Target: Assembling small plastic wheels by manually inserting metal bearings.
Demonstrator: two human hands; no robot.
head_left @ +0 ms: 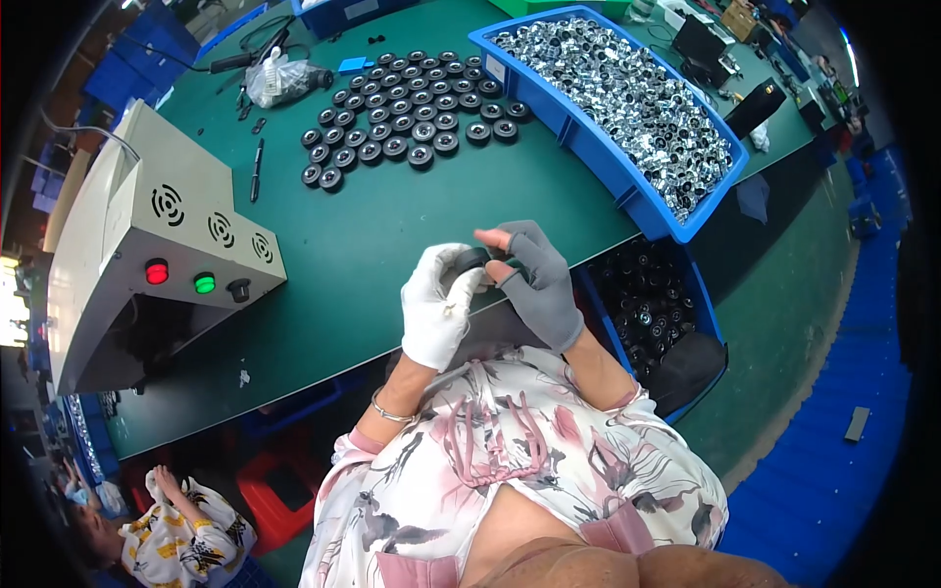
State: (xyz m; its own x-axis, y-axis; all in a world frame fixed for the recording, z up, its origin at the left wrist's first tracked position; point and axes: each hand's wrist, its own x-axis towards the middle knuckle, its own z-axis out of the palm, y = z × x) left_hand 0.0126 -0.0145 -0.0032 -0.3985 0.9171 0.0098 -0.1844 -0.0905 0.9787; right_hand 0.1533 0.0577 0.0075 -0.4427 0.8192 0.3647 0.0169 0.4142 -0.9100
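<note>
In front of my body, at the table's near edge, my left hand (pixel 437 306) in a white glove is closed on a small black wheel-like disc (pixel 472 260). My right hand (pixel 535 281) wears a grey glove with the thumb and index fingertips bare. Its thumb and index finger close in on the disc's right side, and part of the disc is hidden by the fingers. Beyond the hands, several rows of similar black round pieces with shiny centres (pixel 395 147) stand on the green table (pixel 392 230).
A blue bin (pixel 627 186) of shiny metal caps stands at right. Below it, another blue bin (pixel 708 294) holds black parts. At left is a beige machine (pixel 186 196) with red and green buttons. A pen (pixel 258 171) and a plastic bag (pixel 279 78) lie there. Another person (pixel 186 529) sits lower left.
</note>
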